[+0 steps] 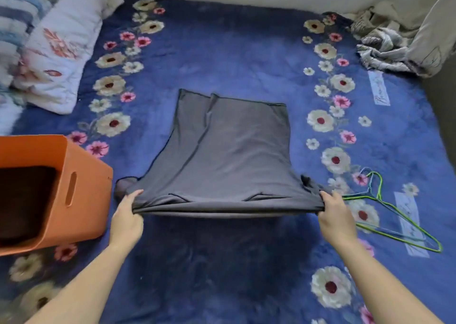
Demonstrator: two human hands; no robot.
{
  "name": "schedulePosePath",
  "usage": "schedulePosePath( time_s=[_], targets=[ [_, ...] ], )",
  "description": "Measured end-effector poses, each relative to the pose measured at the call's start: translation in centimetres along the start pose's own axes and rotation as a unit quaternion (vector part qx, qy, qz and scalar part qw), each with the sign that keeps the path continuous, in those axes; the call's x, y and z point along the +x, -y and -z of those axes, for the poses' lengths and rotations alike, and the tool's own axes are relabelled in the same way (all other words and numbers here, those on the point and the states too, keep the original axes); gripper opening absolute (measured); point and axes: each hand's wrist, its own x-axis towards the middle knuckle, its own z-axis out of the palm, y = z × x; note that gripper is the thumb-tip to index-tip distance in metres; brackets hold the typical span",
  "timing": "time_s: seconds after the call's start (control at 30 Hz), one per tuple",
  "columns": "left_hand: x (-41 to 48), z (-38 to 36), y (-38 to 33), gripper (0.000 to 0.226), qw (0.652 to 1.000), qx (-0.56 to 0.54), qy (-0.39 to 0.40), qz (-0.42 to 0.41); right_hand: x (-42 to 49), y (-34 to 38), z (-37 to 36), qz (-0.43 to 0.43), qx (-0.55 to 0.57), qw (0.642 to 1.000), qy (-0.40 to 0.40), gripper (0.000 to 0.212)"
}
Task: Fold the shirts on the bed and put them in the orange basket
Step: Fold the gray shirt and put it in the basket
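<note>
Head view: gripping grey shirt (227, 150) near edge with left hand (127, 215) and right hand (336, 215), orange basket (81, 195) just beside left hand.

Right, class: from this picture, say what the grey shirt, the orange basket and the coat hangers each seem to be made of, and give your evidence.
The grey shirt: soft matte knit, probably cotton jersey; it drapes and bunches at the lifted edge. The orange basket: likely rigid moulded plastic, smooth, with a cut-out handle slot. The coat hangers: thin wire, seemingly coated green and blue.
</note>
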Motion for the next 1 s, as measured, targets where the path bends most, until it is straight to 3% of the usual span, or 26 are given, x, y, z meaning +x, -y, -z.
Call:
schedulePosePath(
  time_s=[0.1, 0.2, 0.27, 0.33, 0.4, 0.47, 0.53, 0.6, 0.67, 0.73, 0.77, 0.83, 0.87, 0.93, 1.0],
  targets=[
    [-0.8, -2.3, 5.5, 0.07, 0.991, 0.11, 0.069, -0.008, -2.0, -2.5, -5.7, -0.005, -0.056, 0.996, 0.067, 0.055],
    [-1.6, -4.9, 10.7, 0.067, 0.94, 0.297, 0.161, -0.044, -4.1, -4.9, -11.0, 0.007, -0.153, 0.977, 0.149, 0.055],
    [-2.7, -6.2, 12.6, 0.063, 0.9, 0.394, 0.181, -0.051, -5.6, -6.1, -13.2, 0.004, -0.195, 0.966, 0.17, 0.051],
    [-3.9, -7.4, 12.7, 0.063, 0.887, 0.429, 0.168, -0.028, -6.8, -6.1, -14.3, -0.029, -0.222, 0.959, 0.175, 0.043],
    [-5.0, -8.9, 12.2, 0.071, 0.906, 0.396, 0.133, -0.065, -7.6, -5.2, -15.3, -0.036, -0.223, 0.964, 0.139, 0.043],
    [-5.8, -11.0, 12.2, 0.077, 0.918, 0.343, 0.12, -0.16, -7.8, -4.0, -17.0, 0.017, -0.152, 0.983, 0.1, 0.056],
    [-6.1, -12.8, 11.8, 0.084, 0.917, 0.31, 0.144, -0.204, -7.7, -2.5, -18.5, 0.088, -0.097, 0.986, 0.102, 0.071],
    [-5.9, -14.3, 10.5, 0.087, 0.953, 0.237, 0.137, -0.125, -7.1, -0.7, -19.5, 0.106, -0.037, 0.985, 0.13, 0.076],
    [-5.2, -15.2, 9.0, 0.089, 0.988, 0.124, 0.092, 0.019, -6.2, 0.8, -20.4, 0.069, 0.047, 0.985, 0.15, 0.071],
    [-4.2, -15.2, 8.3, 0.068, 0.992, 0.039, 0.064, 0.106, -5.6, 1.6, -20.8, 0.039, 0.145, 0.977, 0.15, 0.038],
    [-4.0, -14.9, 8.5, 0.047, 0.994, 0.033, 0.062, 0.084, -5.7, 1.4, -21.1, 0.06, 0.163, 0.975, 0.142, 0.019],
    [-4.8, -13.9, 9.6, 0.014, 0.993, 0.077, 0.082, -0.028, -6.7, 0.3, -21.3, 0.223, 0.085, 0.968, 0.074, 0.02],
    [-5.4, -13.4, 10.5, 0.014, 0.985, 0.111, 0.101, -0.083, -7.6, -0.7, -21.4, 0.307, 0.024, 0.95, 0.043, 0.019],
    [-6.8, -12.6, 13.0, 0.02, 0.949, 0.214, 0.137, -0.186, -9.9, -3.2, -21.9, 0.422, -0.069, 0.902, 0.066, 0.024],
    [-8.2, -11.9, 15.7, 0.026, 0.902, 0.303, 0.187, -0.244, -11.9, -5.8, -23.0, 0.454, -0.121, 0.874, 0.128, 0.032]
  ],
)
